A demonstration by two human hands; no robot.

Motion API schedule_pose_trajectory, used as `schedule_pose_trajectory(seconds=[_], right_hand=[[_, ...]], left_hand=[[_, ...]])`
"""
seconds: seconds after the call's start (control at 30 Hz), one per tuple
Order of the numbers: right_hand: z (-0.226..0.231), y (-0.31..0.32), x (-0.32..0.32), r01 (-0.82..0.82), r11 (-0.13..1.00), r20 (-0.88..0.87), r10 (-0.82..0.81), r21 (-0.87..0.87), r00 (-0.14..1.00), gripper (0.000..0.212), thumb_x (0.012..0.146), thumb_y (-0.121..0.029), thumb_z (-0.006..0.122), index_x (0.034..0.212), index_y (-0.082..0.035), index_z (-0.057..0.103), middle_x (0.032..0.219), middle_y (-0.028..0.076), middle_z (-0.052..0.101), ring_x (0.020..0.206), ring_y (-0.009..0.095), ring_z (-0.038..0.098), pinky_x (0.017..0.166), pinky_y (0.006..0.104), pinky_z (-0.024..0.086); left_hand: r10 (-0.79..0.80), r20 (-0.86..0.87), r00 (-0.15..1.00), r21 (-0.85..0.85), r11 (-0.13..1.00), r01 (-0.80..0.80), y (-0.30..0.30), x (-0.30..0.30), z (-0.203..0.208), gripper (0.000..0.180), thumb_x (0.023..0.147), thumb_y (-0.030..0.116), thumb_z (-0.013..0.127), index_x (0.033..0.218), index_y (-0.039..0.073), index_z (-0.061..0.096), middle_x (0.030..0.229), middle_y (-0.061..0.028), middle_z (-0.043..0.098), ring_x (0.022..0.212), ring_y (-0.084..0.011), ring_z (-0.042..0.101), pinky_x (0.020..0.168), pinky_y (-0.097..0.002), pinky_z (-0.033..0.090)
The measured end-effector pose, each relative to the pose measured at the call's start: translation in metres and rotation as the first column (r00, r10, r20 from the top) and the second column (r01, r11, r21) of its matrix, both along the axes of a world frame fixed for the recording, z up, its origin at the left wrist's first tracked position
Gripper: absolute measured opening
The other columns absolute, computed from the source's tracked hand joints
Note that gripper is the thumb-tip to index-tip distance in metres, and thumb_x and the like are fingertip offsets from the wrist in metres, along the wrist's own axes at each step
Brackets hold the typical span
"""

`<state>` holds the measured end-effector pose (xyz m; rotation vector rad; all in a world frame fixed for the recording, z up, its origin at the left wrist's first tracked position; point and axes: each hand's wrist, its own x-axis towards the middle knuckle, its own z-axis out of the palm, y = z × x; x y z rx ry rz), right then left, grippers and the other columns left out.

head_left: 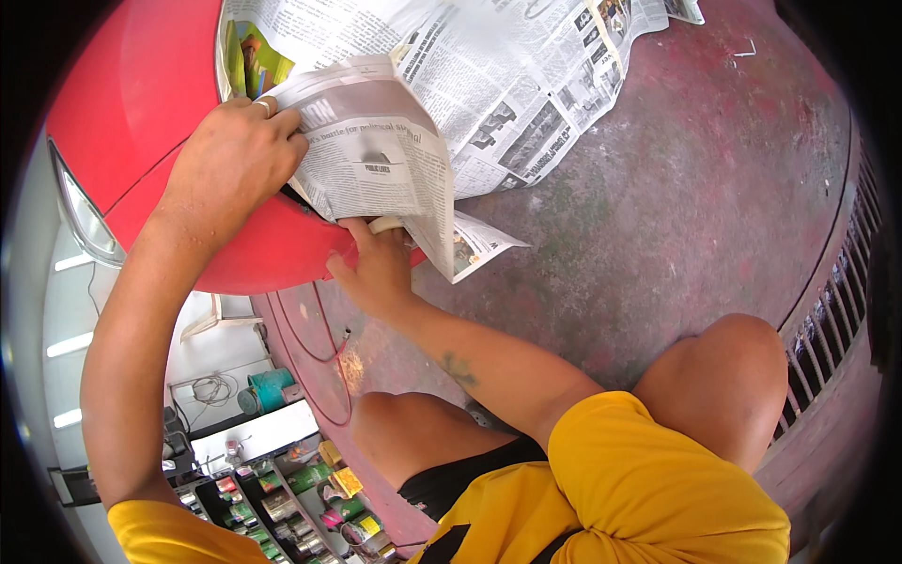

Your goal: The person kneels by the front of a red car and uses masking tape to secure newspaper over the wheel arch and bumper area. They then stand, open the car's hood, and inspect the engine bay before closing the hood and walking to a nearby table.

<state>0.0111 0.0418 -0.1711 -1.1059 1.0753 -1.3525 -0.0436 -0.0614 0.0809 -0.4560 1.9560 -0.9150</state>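
Observation:
A red car body panel (pixel 141 103) curves across the upper left, with a headlight (pixel 86 209) at its side. Sheets of newspaper (pixel 470 66) cover the part beyond it, and a folded newspaper sheet (pixel 390 155) hangs loosely over the panel's edge. My left hand (pixel 235 155), a ring on one finger, is closed on the left edge of this folded sheet, against the red panel. Below the sheet, my right hand (pixel 376 273) is closed on a cream ring that looks like a roll of masking tape (pixel 385 224). The sheet partly hides these fingers.
My bent knees (pixel 719 376) are close below, over a stained reddish floor (pixel 676 188). A metal floor grate (pixel 827 329) runs along the right. A red hose (pixel 324 357) lies at lower left, near a teal container (pixel 268 390) and shelves of cans (pixel 301 498).

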Motion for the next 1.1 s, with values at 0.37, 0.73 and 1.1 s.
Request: schedule_pose_trajectory(seconds=[0.37,0.73,1.1], right_hand=[[-0.017,0.091,0.024,-0.008,0.993,0.22,0.033,-0.114,0.975,0.057,0.093,-0.003,0.061,0.149,-0.001,0.052,0.136,0.026,0.058,0.119,0.044,0.058,0.103,0.0556,0.045],[0.032,0.007,-0.008,0.119,0.985,0.312,-0.075,-0.123,0.947,0.056,0.092,-0.008,0.066,0.146,0.002,0.054,0.139,0.026,0.059,0.125,0.046,0.058,0.106,0.0522,0.048],[0.036,0.0,-0.006,0.103,0.988,0.26,-0.07,-0.115,0.963,0.051,0.091,-0.014,0.069,0.139,0.001,0.061,0.135,0.024,0.061,0.122,0.044,0.06,0.105,0.0514,0.049]], left_hand=[[0.098,0.059,0.993,0.001,0.995,-0.099,0.004,-0.011,0.005,0.009,0.082,0.007,0.069,0.084,0.012,0.076,0.1,-0.0055,0.065,0.106,-0.0224,0.066,0.097,-0.0368,0.054],[-0.014,-0.022,1.0,0.001,1.0,0.014,0.009,-0.002,0.001,0.008,0.079,0.007,0.07,0.076,0.011,0.076,0.096,-0.0045,0.067,0.101,-0.0224,0.069,0.09,-0.0353,0.057],[0.07,0.047,0.996,-0.05,0.996,-0.068,-0.001,-0.003,-0.004,0.007,0.081,0.006,0.069,0.08,0.01,0.076,0.096,-0.0052,0.066,0.106,-0.0229,0.066,0.097,-0.0361,0.054]])
